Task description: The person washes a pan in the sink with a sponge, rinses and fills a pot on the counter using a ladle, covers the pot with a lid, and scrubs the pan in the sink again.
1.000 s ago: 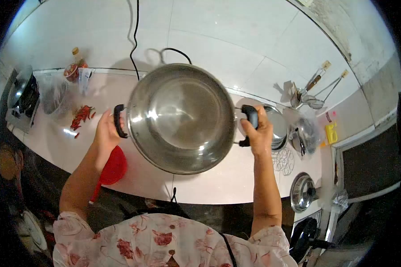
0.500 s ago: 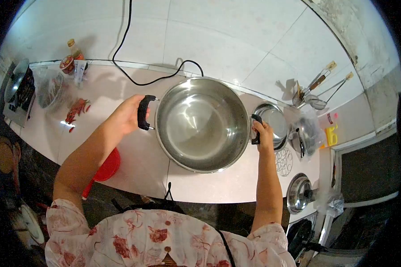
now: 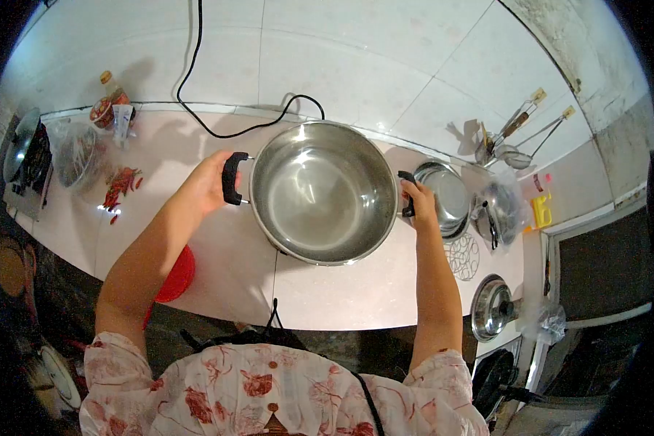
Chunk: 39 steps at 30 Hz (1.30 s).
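Observation:
A large round steel pot (image 3: 320,196) with two black side handles is in the middle of the view, its inside shiny and without food. My left hand (image 3: 214,182) is closed on the left handle. On the other side, the fingers of my right hand (image 3: 420,205) are wrapped round the right handle. Whether the pot's base touches the counter (image 3: 341,298) cannot be made out. Behind the pot, a black cord (image 3: 229,135) curves over the counter and up the wall.
At the left are red chillies (image 3: 120,190), a plastic bag (image 3: 74,152), a bottle (image 3: 112,86) and a red plastic vessel (image 3: 176,280). At the right are a steel basin (image 3: 452,196), a wire rack (image 3: 463,256), a lid (image 3: 491,307) and hanging utensils (image 3: 514,156).
The pot first moved right and nearer the counter, with more of the cord coming into view, then shifted slightly left and toward the wall. Both hands moved with it, still holding its handles.

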Each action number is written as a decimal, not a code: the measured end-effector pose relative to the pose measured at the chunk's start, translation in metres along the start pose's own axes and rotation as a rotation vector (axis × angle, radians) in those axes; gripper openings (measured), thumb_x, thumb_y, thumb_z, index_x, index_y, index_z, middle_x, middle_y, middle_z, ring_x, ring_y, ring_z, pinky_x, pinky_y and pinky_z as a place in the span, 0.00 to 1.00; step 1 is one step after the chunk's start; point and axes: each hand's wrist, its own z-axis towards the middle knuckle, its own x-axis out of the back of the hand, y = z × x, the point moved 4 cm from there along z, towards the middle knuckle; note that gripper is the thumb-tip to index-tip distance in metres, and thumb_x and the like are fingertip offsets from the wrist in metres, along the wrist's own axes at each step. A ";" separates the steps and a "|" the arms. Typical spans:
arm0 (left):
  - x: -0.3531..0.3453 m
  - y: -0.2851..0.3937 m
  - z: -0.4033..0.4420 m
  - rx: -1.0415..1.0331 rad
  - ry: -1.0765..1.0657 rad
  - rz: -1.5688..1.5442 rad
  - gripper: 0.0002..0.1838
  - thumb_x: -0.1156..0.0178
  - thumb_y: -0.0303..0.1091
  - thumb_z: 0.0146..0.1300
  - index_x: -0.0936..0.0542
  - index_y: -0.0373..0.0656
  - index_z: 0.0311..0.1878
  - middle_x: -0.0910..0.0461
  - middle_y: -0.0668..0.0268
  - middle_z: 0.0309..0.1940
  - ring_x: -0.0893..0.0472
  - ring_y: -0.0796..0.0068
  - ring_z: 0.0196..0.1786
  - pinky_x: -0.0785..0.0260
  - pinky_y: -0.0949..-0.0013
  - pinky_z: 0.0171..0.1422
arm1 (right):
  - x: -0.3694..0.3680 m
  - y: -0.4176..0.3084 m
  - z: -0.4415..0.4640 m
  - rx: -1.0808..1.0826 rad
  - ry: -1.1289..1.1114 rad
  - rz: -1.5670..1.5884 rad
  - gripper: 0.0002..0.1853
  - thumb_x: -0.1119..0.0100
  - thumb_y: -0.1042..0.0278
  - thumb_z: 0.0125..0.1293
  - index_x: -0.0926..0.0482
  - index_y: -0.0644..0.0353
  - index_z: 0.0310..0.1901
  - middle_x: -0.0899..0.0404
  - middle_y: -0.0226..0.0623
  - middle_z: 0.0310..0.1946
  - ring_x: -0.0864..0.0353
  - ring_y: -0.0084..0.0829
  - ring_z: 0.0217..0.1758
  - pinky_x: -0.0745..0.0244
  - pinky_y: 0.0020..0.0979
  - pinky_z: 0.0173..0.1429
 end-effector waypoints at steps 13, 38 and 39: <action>0.112 -0.017 -0.065 -0.517 0.263 0.676 0.20 0.49 0.40 0.63 0.31 0.37 0.54 0.28 0.60 0.47 0.29 0.72 0.52 0.39 0.68 0.57 | 0.033 0.018 -0.050 0.095 0.252 0.133 0.17 0.47 0.54 0.64 0.24 0.62 0.34 0.27 0.28 0.26 0.32 0.19 0.28 0.37 0.21 0.33; 0.241 -0.180 -0.203 0.196 -0.084 0.216 0.19 0.41 0.32 0.51 0.34 0.43 0.45 0.28 0.65 0.21 0.28 0.75 0.17 0.34 0.72 0.20 | 0.035 0.115 -0.416 -0.192 0.324 -0.031 0.11 0.47 0.67 0.62 0.24 0.65 0.26 0.27 0.30 0.19 0.31 0.20 0.21 0.36 0.23 0.27; 0.236 -0.183 -0.207 0.188 -0.075 0.225 0.18 0.42 0.31 0.51 0.34 0.43 0.45 0.29 0.66 0.20 0.29 0.75 0.17 0.34 0.72 0.20 | 0.038 0.116 -0.420 -0.166 0.331 0.035 0.11 0.47 0.67 0.62 0.24 0.65 0.26 0.27 0.30 0.19 0.31 0.20 0.21 0.36 0.23 0.27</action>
